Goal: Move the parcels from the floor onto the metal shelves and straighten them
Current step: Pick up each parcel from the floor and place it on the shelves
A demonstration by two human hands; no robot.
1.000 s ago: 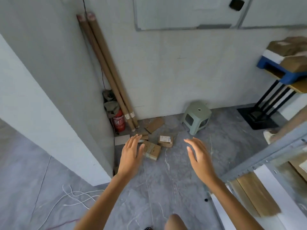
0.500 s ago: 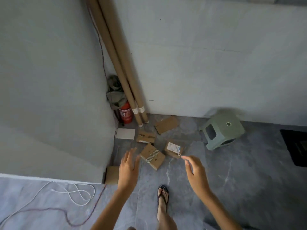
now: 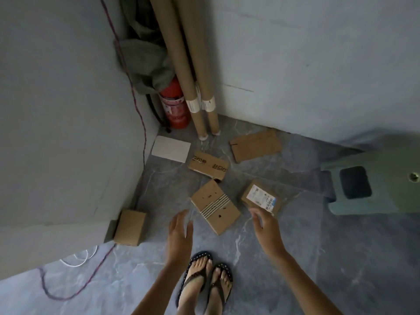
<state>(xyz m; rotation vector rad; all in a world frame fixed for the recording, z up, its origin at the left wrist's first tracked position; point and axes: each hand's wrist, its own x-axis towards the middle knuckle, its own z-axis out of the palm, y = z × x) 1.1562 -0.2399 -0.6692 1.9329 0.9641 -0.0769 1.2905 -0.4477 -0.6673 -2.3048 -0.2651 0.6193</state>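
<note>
Several cardboard parcels lie on the grey floor in a wall corner. A striped-band parcel [image 3: 215,206] sits in the middle, between my hands. To its right lies a parcel with a white label [image 3: 261,197]. Farther back are a printed parcel [image 3: 208,164], a flat brown one [image 3: 255,145] and a white flat one [image 3: 171,148]. A plain box [image 3: 130,227] stands by the left wall. My left hand [image 3: 179,234] hovers open just left of the striped parcel. My right hand [image 3: 266,226] hovers open, its fingertips close to the labelled parcel's near corner. The metal shelves are out of view.
Two long cardboard tubes [image 3: 193,71] lean in the corner beside a red fire extinguisher [image 3: 175,108]. A pale green plastic stool [image 3: 372,185] stands at the right. Red and white cables [image 3: 75,264] trail along the left wall. My sandalled feet [image 3: 204,280] stand just behind the parcels.
The view has dropped and closed in on the parcels. Both hands have lowered toward the floor on either side of the striped parcel, and my second foot has stepped forward.
</note>
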